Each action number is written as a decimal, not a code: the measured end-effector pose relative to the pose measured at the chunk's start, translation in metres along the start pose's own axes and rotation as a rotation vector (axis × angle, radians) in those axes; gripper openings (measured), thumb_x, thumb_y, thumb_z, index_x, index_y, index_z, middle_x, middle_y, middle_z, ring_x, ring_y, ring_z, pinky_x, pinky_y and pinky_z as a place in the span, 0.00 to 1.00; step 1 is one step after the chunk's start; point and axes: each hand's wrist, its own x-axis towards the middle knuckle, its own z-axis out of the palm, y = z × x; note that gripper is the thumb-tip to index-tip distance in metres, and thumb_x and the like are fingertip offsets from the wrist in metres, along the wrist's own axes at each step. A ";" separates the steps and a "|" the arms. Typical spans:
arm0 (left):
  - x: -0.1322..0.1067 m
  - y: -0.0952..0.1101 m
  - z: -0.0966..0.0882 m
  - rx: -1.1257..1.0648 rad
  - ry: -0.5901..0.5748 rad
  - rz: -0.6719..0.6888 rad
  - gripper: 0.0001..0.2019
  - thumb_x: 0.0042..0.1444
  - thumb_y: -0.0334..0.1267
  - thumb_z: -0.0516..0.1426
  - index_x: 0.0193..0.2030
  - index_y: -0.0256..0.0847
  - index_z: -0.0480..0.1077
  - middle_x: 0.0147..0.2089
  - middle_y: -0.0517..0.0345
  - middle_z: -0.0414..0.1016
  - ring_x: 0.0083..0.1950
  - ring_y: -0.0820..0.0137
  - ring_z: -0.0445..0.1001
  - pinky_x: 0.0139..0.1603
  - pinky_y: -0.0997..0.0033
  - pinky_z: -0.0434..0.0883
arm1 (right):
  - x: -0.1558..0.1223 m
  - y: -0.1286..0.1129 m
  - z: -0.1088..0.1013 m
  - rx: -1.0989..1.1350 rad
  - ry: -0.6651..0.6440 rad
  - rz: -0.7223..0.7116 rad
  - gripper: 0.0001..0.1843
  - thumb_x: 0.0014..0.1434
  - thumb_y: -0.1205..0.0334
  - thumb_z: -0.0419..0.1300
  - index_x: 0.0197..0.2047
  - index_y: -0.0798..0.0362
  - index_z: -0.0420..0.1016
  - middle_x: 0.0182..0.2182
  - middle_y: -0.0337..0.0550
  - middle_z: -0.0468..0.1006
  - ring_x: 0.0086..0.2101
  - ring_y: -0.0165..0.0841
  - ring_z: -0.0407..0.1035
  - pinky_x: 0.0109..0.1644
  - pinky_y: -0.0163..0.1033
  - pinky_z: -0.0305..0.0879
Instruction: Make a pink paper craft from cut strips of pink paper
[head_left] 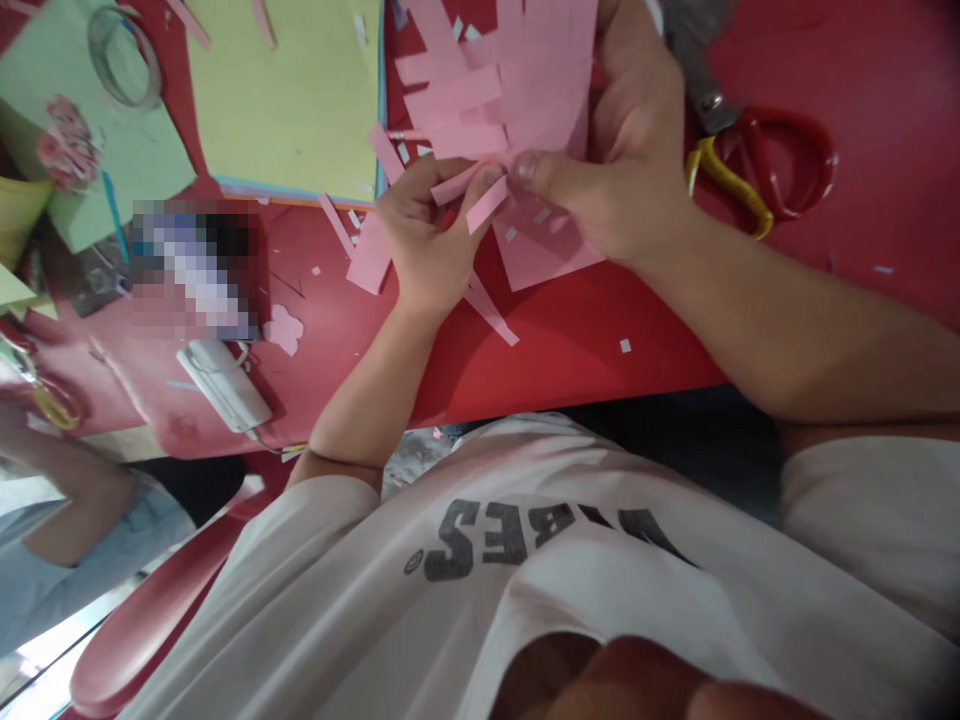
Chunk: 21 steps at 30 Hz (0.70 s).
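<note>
Both hands meet over the red table at a piece of pink paper (551,85) cut into many narrow strips. My left hand (435,235) pinches the ends of one or two of its strips between thumb and fingers, one end (487,203) sticking out past the thumb. My right hand (626,150) grips the uncut right side, its thumb tip pressed at the lower edge close to the left thumb. Beneath the hands lies another pink sheet (544,250). Loose pink strips (491,310) and small white paper bits (625,346) are scattered around.
Scissors with red and yellow handles (784,165) lie right of my right hand. A stack of coloured paper topped by a yellow sheet (285,100) sits at the back left, near a tape roll (124,58) and a white power strip (223,385). Another person's arm (75,480) shows at far left.
</note>
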 end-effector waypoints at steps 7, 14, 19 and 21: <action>0.000 -0.001 0.003 0.050 0.001 0.077 0.21 0.58 0.54 0.63 0.22 0.43 0.65 0.23 0.62 0.59 0.28 0.73 0.62 0.32 0.67 0.63 | -0.001 -0.004 0.000 -0.018 0.027 0.049 0.23 0.48 0.59 0.68 0.48 0.44 0.71 0.45 0.35 0.73 0.47 0.36 0.69 0.51 0.41 0.74; 0.001 0.003 0.003 0.054 -0.006 0.064 0.21 0.57 0.55 0.63 0.23 0.44 0.64 0.23 0.62 0.60 0.26 0.74 0.59 0.29 0.66 0.58 | 0.000 -0.004 -0.001 -0.124 0.032 0.003 0.21 0.50 0.55 0.68 0.48 0.44 0.71 0.42 0.35 0.70 0.43 0.33 0.67 0.45 0.38 0.74; 0.002 0.002 0.002 0.031 0.004 0.036 0.19 0.55 0.54 0.65 0.24 0.46 0.67 0.24 0.62 0.63 0.26 0.71 0.60 0.30 0.64 0.58 | 0.000 -0.001 -0.001 -0.181 0.017 -0.047 0.22 0.51 0.56 0.65 0.51 0.40 0.71 0.43 0.33 0.69 0.43 0.32 0.68 0.44 0.37 0.73; 0.002 0.000 0.002 0.010 -0.005 0.032 0.16 0.55 0.53 0.66 0.25 0.47 0.69 0.24 0.62 0.64 0.27 0.71 0.61 0.30 0.64 0.58 | 0.000 -0.002 -0.001 -0.168 0.023 -0.051 0.24 0.50 0.58 0.67 0.51 0.41 0.71 0.43 0.33 0.70 0.45 0.33 0.67 0.47 0.37 0.74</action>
